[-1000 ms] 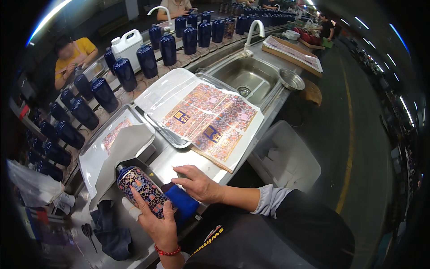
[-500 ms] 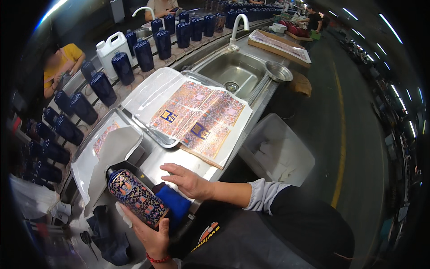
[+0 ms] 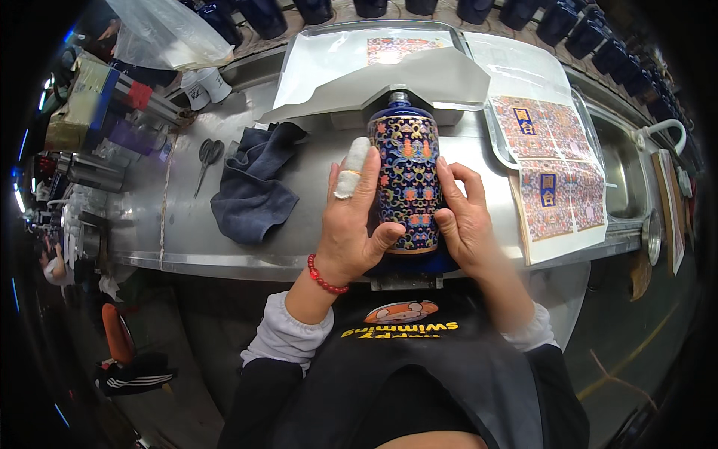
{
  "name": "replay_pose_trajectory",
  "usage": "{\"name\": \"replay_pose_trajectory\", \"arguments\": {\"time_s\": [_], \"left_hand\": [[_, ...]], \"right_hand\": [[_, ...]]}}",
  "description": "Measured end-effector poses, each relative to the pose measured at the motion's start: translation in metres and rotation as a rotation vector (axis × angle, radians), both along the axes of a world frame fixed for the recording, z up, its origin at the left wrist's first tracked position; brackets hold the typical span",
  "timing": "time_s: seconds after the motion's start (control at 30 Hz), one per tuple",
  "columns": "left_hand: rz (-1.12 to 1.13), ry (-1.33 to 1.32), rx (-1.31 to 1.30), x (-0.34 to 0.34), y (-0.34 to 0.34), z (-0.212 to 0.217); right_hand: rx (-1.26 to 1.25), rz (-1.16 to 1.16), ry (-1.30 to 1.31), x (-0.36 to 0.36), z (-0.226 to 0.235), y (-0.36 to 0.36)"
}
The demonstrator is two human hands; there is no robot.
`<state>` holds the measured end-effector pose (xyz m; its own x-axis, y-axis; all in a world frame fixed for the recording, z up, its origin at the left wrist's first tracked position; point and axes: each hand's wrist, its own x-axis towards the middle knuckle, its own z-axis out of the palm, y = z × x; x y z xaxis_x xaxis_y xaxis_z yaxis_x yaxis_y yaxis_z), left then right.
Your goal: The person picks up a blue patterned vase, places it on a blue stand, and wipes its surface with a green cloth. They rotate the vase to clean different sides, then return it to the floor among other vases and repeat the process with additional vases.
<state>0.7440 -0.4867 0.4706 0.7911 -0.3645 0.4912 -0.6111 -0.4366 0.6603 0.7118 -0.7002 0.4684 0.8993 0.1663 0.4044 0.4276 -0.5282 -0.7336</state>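
Observation:
A dark blue bottle (image 3: 407, 179) covered in a colourful floral pattern stands between my hands, its neck pointing away from me. My left hand (image 3: 350, 217) grips its left side, thumb at the lower front; one finger wears a white wrap. My right hand (image 3: 467, 228) holds the right side with bent fingers and thumb against it. Some blue cloth (image 3: 441, 262) shows under the bottle's near end. Right of the bottle lie patterned decal sheets (image 3: 568, 142) with dark blue labels.
A dark cloth (image 3: 254, 187) and black scissors (image 3: 206, 161) lie left on the steel table (image 3: 157, 236). Behind the bottle are grey paper (image 3: 449, 71) and a tray (image 3: 314, 34). Plain blue bottles (image 3: 475, 9) line the back; a sink (image 3: 628, 187) is at right.
My view has swung left and down to the bottle. My right hand, earlier off the bottle and above the table, now holds its right side. My left hand stays on it.

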Motion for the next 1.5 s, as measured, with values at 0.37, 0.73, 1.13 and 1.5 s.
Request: {"name": "replay_pose_trajectory", "arguments": {"time_s": [0.37, 0.73, 1.13, 1.5], "left_hand": [[0.003, -0.117, 0.163, 0.004, 0.005, 0.001], [-0.038, -0.137, 0.255, 0.007, 0.005, 0.023], [-0.236, 1.114, -0.572, 0.055, -0.012, 0.053], [-0.183, 1.066, -0.483, 0.055, -0.017, 0.052]], "right_hand": [[-0.095, 0.053, 0.008, 0.003, 0.006, -0.007], [-0.135, 0.086, -0.022, 0.011, 0.012, -0.011], [-0.04, 0.108, -0.018, 0.015, 0.004, -0.015], [-0.034, 0.138, 0.025, 0.014, 0.005, -0.016]]}}
